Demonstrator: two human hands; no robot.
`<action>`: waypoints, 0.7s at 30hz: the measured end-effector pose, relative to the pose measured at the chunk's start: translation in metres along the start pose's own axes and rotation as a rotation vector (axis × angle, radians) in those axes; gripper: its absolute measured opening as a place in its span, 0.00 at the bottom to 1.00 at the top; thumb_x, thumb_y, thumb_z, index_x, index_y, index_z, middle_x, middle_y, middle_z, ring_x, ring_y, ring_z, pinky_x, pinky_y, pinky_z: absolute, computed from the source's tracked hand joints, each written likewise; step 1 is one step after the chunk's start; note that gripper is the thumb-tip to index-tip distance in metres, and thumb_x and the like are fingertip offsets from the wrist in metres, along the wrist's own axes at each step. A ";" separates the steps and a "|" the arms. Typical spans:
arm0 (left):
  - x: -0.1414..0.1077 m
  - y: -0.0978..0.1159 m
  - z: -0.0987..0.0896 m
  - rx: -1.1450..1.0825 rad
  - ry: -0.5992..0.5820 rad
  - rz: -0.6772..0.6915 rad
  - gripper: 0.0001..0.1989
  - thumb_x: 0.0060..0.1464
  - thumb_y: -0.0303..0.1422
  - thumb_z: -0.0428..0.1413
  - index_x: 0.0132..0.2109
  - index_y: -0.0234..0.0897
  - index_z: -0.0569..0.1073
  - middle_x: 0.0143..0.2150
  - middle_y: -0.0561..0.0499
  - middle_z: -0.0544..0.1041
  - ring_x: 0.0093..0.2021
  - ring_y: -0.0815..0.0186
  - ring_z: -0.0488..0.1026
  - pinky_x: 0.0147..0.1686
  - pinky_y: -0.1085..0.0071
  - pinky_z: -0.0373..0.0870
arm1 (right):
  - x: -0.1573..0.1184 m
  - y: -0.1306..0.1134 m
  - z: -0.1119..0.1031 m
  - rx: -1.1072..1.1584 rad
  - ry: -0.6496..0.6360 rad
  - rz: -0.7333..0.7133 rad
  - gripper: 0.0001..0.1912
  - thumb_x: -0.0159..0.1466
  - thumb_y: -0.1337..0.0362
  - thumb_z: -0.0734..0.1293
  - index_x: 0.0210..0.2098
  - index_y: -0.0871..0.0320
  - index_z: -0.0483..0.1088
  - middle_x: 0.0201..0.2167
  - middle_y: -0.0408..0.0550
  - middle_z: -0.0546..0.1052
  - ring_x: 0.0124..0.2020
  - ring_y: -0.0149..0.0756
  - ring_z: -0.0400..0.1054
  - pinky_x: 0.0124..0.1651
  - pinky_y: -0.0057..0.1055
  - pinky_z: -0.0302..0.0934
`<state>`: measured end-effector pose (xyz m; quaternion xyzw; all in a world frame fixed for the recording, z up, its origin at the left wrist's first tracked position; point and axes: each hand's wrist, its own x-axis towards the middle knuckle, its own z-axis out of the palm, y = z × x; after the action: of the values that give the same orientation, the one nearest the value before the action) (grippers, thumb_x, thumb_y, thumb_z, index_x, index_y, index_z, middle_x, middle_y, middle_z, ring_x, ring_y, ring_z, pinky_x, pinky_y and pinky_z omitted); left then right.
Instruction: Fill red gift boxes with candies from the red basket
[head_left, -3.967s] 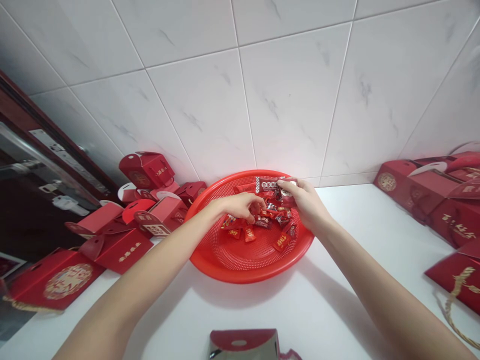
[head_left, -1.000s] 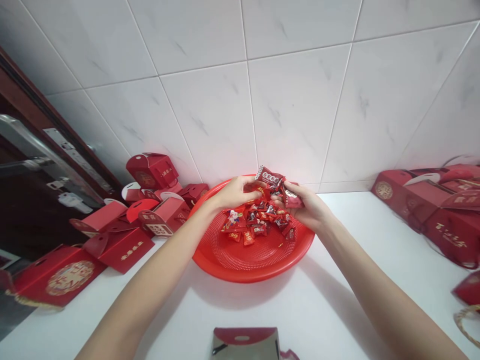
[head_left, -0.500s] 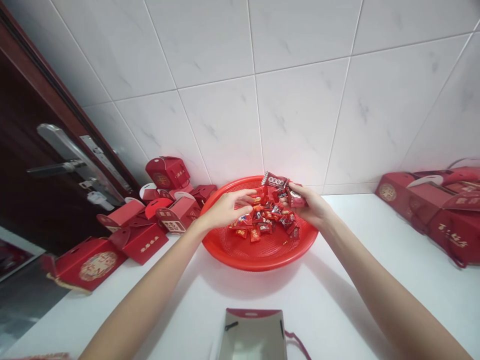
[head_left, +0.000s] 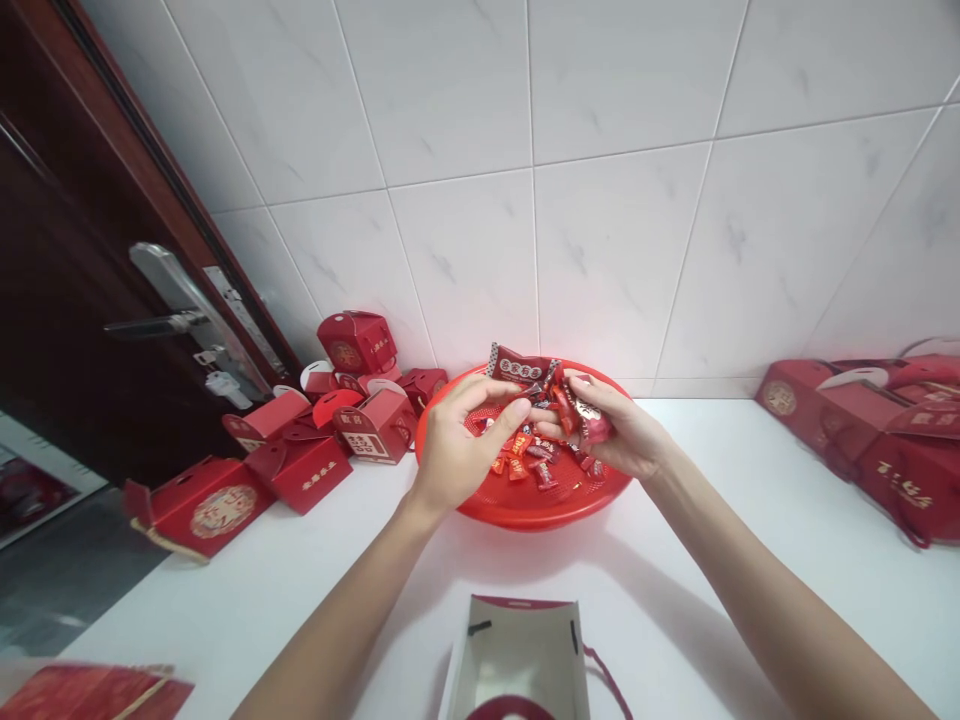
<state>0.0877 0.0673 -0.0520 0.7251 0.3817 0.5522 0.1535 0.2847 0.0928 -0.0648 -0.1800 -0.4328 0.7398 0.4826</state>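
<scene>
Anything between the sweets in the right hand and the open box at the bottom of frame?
The near rim of the red basket lies between the wrapped sweets in the right hand and the open box; nothing else visible blocks the way.

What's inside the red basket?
Small wrapped packets, mostly red, lie in the basket. The left hand and right hand cover part of it; whatever lies behind them is hidden.

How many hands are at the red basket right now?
2: the left hand over the basket's left side, and the right hand over its right side, holding wrapped sweets. I see no others.
</scene>
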 end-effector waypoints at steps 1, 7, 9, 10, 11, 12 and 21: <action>-0.001 0.001 -0.001 0.013 0.021 0.021 0.08 0.58 0.38 0.62 0.39 0.39 0.79 0.41 0.50 0.79 0.44 0.62 0.78 0.51 0.64 0.75 | -0.001 0.000 0.000 -0.006 -0.010 -0.001 0.10 0.63 0.60 0.72 0.42 0.55 0.73 0.37 0.48 0.82 0.42 0.42 0.80 0.42 0.34 0.75; -0.003 0.000 0.000 -0.161 0.052 -0.064 0.12 0.52 0.36 0.66 0.42 0.39 0.74 0.43 0.50 0.77 0.41 0.64 0.78 0.47 0.67 0.77 | -0.002 0.000 0.000 -0.071 -0.053 0.032 0.12 0.63 0.58 0.71 0.42 0.57 0.73 0.38 0.50 0.82 0.41 0.42 0.80 0.40 0.33 0.75; -0.002 -0.003 0.001 -0.178 0.048 -0.067 0.11 0.53 0.36 0.65 0.41 0.39 0.73 0.41 0.50 0.78 0.41 0.65 0.78 0.46 0.68 0.78 | -0.001 0.001 -0.001 -0.094 -0.048 0.045 0.12 0.63 0.57 0.71 0.42 0.57 0.73 0.37 0.50 0.82 0.39 0.42 0.80 0.39 0.33 0.75; -0.001 -0.004 0.002 -0.166 0.052 -0.063 0.10 0.53 0.36 0.65 0.40 0.39 0.74 0.41 0.50 0.78 0.41 0.65 0.78 0.45 0.69 0.77 | -0.001 0.001 -0.002 -0.105 -0.044 0.051 0.12 0.63 0.57 0.71 0.42 0.57 0.73 0.37 0.50 0.82 0.38 0.42 0.80 0.38 0.34 0.75; -0.001 -0.005 0.003 -0.148 0.054 -0.064 0.09 0.53 0.36 0.64 0.38 0.39 0.74 0.40 0.51 0.78 0.40 0.65 0.78 0.45 0.69 0.77 | 0.000 0.002 -0.002 -0.118 -0.033 0.053 0.12 0.62 0.57 0.72 0.42 0.57 0.73 0.36 0.49 0.82 0.37 0.41 0.80 0.37 0.33 0.75; 0.000 -0.007 0.004 -0.130 0.053 -0.071 0.08 0.54 0.36 0.64 0.37 0.39 0.74 0.39 0.51 0.78 0.39 0.65 0.77 0.44 0.69 0.77 | 0.000 0.002 -0.002 -0.131 -0.019 0.055 0.12 0.62 0.57 0.72 0.42 0.57 0.73 0.35 0.49 0.81 0.36 0.41 0.79 0.36 0.33 0.74; 0.006 -0.003 -0.009 0.035 -0.270 -0.118 0.15 0.56 0.42 0.62 0.28 0.39 0.68 0.29 0.54 0.73 0.33 0.66 0.73 0.40 0.68 0.73 | -0.001 -0.003 0.003 -0.214 0.096 0.063 0.11 0.58 0.60 0.74 0.36 0.58 0.72 0.24 0.44 0.77 0.23 0.31 0.71 0.29 0.27 0.67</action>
<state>0.0790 0.0721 -0.0469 0.7716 0.4093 0.4330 0.2228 0.2849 0.0905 -0.0605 -0.2791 -0.4798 0.6948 0.4573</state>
